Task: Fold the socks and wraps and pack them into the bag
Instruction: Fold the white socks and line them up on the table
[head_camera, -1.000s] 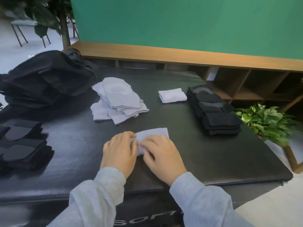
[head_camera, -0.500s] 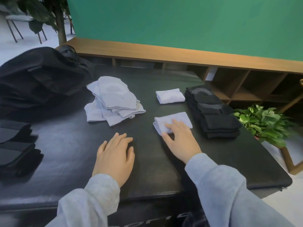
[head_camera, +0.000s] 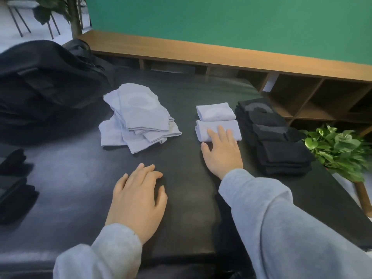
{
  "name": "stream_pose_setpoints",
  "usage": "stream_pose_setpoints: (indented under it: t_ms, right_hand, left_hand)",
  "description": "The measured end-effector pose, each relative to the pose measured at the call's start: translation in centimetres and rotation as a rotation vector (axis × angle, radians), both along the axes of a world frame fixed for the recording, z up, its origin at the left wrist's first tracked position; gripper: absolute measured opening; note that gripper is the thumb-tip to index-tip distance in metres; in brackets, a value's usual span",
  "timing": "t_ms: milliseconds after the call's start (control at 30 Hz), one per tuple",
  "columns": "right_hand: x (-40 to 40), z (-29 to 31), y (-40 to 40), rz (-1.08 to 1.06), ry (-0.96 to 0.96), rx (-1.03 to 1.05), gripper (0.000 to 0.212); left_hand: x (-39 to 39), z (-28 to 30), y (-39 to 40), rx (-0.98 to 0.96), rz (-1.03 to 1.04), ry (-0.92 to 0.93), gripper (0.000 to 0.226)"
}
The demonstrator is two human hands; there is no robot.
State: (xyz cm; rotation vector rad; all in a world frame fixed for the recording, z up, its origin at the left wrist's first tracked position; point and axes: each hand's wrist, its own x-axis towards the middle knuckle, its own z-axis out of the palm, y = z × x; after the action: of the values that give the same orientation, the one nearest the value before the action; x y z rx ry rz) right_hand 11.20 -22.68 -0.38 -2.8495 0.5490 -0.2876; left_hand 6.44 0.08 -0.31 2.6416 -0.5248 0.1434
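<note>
Right hand [head_camera: 221, 152] flat, fingers straight on folded sock [head_camera: 218, 130] near worktop [head_camera: 80, 178] right edge, touching another. Left hand [head_camera: 138, 196] flat, holding nothing. Might spring open once let go. Bag [head_camera: 44, 85] at far left corner.

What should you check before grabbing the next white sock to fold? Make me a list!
1. Just-folded white sock sits right beside the first folded one, near it on the table: ok.
2. Right hand off the sock: not ok, its straight fingers rest on it.
3. Left hand free: ok, it lies flat on the black table, holding nothing.
4. Unfolded white pile has socks left: ok, several lie stacked there.
5. Folding spot in front of the hands is bare: ok.
6. Black bag open for packing: cannot tell.
</note>
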Motion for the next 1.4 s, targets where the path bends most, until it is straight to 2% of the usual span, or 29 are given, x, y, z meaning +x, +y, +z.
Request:
stream_pose_setpoints:
  t_ms: [167, 300, 400, 500, 767, 900, 1100, 1233, 1400]
  right_hand:
    - [1.8, 0.1, -0.7, -0.021, 0.035, 0.010, 0.054]
    - [2.2, 0.2, -0.7, -0.040, 0.062, 0.016, 0.058]
    - [1.6, 0.2, -0.2, -0.031, -0.029, -0.071, 0.071]
    - [0.2, 0.5, 1.1, 0.020, -0.018, -0.071, 0.078]
    - [-4.4, 0.9, 4.4, 0.095, 0.121, -0.068, 0.071]
    - [-5.3, 1.1, 5.0, 0.106, 0.151, -0.067, 0.069]
    - [-5.2, 1.2, 5.0, 0.108, 0.176, -0.052, 0.066]
    - [-5.2, 1.2, 5.0, 0.109, 0.182, -0.036, 0.065]
    - [-5.2, 1.2, 4.9, 0.118, 0.188, -0.019, 0.063]
  left_hand:
    - [0.1, -0.3, 0.0, 0.015, -0.002, -0.015, 0.054]
    - [0.2, -0.6, 0.0, 0.025, 0.002, -0.017, 0.046]
    - [0.4, -0.6, -0.1, 0.007, 0.020, -0.032, 0.036]
    - [0.5, -0.6, -0.1, 0.000, 0.022, -0.049, 0.032]
    - [1.7, 0.1, -0.6, -0.061, 0.031, -0.043, 0.043]
    - [3.7, 0.9, -0.9, -0.125, 0.022, -0.112, 0.049]
    - [7.4, 2.2, 0.1, 0.074, 0.063, -0.128, 0.047]
    - [8.2, 2.4, 0.2, 0.260, 0.068, -0.050, 0.054]
    - [8.3, 2.7, -0.2, 0.290, 0.072, -0.060, 0.060]
